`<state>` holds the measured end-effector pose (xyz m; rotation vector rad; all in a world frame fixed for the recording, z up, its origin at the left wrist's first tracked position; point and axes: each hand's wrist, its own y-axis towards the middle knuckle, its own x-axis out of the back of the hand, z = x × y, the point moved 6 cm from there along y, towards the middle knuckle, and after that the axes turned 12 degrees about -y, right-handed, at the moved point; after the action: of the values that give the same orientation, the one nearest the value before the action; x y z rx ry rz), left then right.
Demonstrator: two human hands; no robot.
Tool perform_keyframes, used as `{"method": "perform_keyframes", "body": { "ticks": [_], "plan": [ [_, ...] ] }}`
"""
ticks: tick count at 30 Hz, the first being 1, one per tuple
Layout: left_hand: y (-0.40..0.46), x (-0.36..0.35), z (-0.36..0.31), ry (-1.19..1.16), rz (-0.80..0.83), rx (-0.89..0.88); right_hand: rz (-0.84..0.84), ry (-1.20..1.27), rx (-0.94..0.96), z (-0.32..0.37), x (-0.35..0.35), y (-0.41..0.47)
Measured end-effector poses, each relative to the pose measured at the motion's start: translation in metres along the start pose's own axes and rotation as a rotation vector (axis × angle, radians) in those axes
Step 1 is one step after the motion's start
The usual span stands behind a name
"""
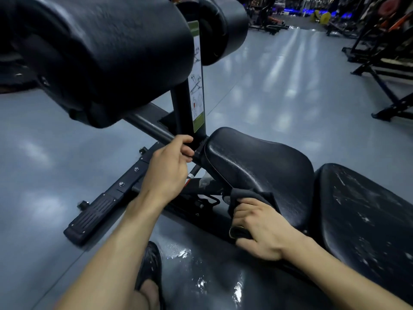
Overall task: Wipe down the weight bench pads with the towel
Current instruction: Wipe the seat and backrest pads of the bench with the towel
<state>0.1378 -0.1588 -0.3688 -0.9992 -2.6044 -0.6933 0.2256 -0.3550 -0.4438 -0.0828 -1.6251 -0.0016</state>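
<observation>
- While the left hand (169,166) curls its fingers round the black bar (147,126) right by the upright post (185,108), the right hand (261,229) has a tight fistful of the towel (252,198), so both hands are closed on something.
- Towel is dark, bunched up, and pressed against the near side edge of the seat pad (261,162), low down where the pad curves under.
- Seat pad is black and shiny, tilted up toward the post, with a seam line along its front edge.
- Just right of it sits the back pad (366,211), also black, its surface streaked with pale marks; can't tell if that's wear or wet.
- Up top, two fat roller pads: a big one (100,57) close to the camera on the left, another (223,27) past the post on the right.
- Post carries a white and green sticker (197,86) with little exercise drawings.
- Foot bar (107,198) of the frame lies flat on the grey floor (268,90), with a ribbed end cap.
- Dark shoe (152,262) shows at the bottom, next to a wet-looking shiny patch on the floor.
- More gym machines (380,52) stand well apart at the far right.
</observation>
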Motion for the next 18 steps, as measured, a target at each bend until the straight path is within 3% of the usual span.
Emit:
{"method": "perform_keyframes", "body": {
  "ticks": [2,4,7,10,12,14,16,18],
  "plan": [
    [-0.008,-0.004,-0.003,-0.009,0.013,0.034,-0.049,0.188,-0.095,-0.007,0.007,-0.011],
    [-0.015,-0.008,-0.01,-0.021,0.027,0.06,-0.069,0.63,-0.322,-0.023,0.016,-0.024],
    [-0.016,-0.014,-0.032,-0.018,0.06,0.019,-0.336,1.37,-0.721,-0.05,0.039,-0.052],
    [-0.004,-0.019,-0.045,-0.038,0.061,-0.014,-0.671,1.681,-0.966,-0.085,0.061,-0.075],
    [0.006,-0.025,-0.046,-0.058,0.065,-0.008,-0.882,1.576,-1.024,-0.11,0.075,-0.081],
    [0.018,-0.032,-0.041,-0.075,0.074,0.003,-0.893,1.167,-1.056,-0.111,0.083,-0.07],
    [0.026,-0.039,-0.033,-0.092,0.077,0.029,-0.739,0.756,-0.896,-0.087,0.072,-0.034],
    [0.032,-0.045,-0.019,-0.082,0.077,0.036,-0.406,0.28,-0.642,-0.046,0.042,0.012]
  ]
}}
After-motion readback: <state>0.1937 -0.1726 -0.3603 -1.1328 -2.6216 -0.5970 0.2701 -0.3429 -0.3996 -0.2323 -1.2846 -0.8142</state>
